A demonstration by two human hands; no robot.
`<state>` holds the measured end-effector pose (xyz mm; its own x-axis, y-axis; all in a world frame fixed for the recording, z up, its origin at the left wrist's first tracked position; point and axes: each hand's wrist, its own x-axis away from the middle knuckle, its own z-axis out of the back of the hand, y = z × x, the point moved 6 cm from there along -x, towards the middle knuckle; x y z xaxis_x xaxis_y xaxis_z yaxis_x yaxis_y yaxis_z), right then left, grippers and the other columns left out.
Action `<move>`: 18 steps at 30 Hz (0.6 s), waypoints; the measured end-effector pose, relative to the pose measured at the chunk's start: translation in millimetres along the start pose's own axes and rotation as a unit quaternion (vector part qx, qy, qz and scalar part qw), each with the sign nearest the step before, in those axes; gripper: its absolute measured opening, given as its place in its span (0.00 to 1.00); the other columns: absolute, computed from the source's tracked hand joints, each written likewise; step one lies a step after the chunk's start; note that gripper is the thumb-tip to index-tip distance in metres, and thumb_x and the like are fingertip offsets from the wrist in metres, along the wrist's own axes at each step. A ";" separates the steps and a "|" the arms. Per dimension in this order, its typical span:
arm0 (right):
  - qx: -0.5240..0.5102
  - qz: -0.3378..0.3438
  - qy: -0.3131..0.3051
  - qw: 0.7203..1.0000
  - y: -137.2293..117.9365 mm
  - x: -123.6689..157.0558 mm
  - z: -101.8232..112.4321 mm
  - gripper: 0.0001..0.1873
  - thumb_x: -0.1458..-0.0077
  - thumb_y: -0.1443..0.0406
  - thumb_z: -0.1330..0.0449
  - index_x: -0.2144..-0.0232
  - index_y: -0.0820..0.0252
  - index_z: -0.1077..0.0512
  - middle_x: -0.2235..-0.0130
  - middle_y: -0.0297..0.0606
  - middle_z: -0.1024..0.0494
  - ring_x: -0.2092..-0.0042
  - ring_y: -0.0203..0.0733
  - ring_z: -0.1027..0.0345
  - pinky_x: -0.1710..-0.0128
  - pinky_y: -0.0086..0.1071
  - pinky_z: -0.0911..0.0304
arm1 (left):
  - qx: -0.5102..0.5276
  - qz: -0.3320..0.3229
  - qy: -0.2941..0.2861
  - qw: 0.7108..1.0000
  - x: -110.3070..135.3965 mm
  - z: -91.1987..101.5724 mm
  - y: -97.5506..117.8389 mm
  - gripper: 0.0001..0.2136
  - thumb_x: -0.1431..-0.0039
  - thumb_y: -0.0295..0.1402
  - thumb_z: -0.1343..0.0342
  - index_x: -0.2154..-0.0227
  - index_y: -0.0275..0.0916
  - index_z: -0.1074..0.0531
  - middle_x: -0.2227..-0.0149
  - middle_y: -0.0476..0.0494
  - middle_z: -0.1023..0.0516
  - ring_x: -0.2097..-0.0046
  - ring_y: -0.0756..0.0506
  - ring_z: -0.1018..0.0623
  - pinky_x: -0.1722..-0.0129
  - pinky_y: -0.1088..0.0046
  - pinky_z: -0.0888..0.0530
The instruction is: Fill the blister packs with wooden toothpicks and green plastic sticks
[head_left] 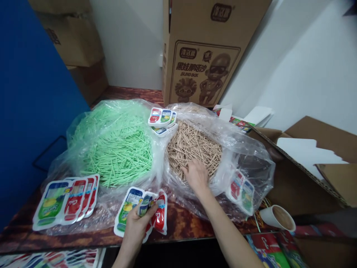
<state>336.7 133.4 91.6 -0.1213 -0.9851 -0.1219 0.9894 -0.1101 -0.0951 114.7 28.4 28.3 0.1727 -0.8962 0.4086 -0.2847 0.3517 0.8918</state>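
Observation:
My left hand (138, 221) is closed on a red, green and blue printed packet (126, 208) near the table's front edge; part of the packet bends up between thumb and fingers. My right hand (197, 175) reaches into a clear plastic bag of thin brown sticks (192, 145), with its fingertips down among them. Whether it grips any sticks is hidden. To the left lies another clear bag, full of light green sticks (119, 156). Several similar packets (60, 201) are stacked at the front left, and a small pile of packets (161, 118) rests between the two bags.
A tall cardboard box (203, 56) stands behind the bags. At right are an open carton (301, 163), a paper cup (277, 217) and a packet (241, 191) on the plastic. A blue panel (33, 93) borders the left side. More printed packs (270, 247) lie low at right.

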 end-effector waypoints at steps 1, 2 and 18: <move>0.016 0.003 -0.008 1.000 -4.1 -2.9 -3.2 0.13 0.42 0.59 0.42 0.63 0.65 0.26 0.58 0.51 0.26 0.54 0.52 0.35 0.55 0.39 0.44 | 0.001 0.003 0.000 1.000 -0.2 0.3 -1.0 0.17 0.67 0.43 0.29 0.77 0.35 0.22 0.77 0.47 0.21 0.75 0.47 0.25 0.73 0.73 0.27; 0.028 0.004 -0.013 1.000 -8.1 -4.9 -5.8 0.14 0.42 0.59 0.42 0.62 0.66 0.26 0.58 0.51 0.26 0.53 0.52 0.35 0.55 0.40 0.44 | 0.002 0.005 0.000 1.000 -0.4 0.6 -2.0 0.17 0.66 0.43 0.29 0.77 0.35 0.22 0.78 0.48 0.22 0.76 0.48 0.25 0.73 0.74 0.28; -0.068 -0.031 -0.041 0.996 22.7 -30.5 0.8 0.17 0.34 0.63 0.57 0.67 0.60 0.30 0.67 0.39 0.23 0.66 0.40 0.33 0.68 0.30 0.50 | 0.035 0.034 -0.022 0.999 -2.1 2.7 -12.2 0.17 0.67 0.41 0.28 0.77 0.35 0.22 0.77 0.47 0.21 0.75 0.47 0.24 0.72 0.74 0.27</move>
<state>362.9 160.8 93.9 -0.1698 -0.9850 -0.0303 0.9592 -0.1581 -0.2346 115.3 25.2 16.1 0.1097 -0.8827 0.4570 -0.3600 0.3933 0.8460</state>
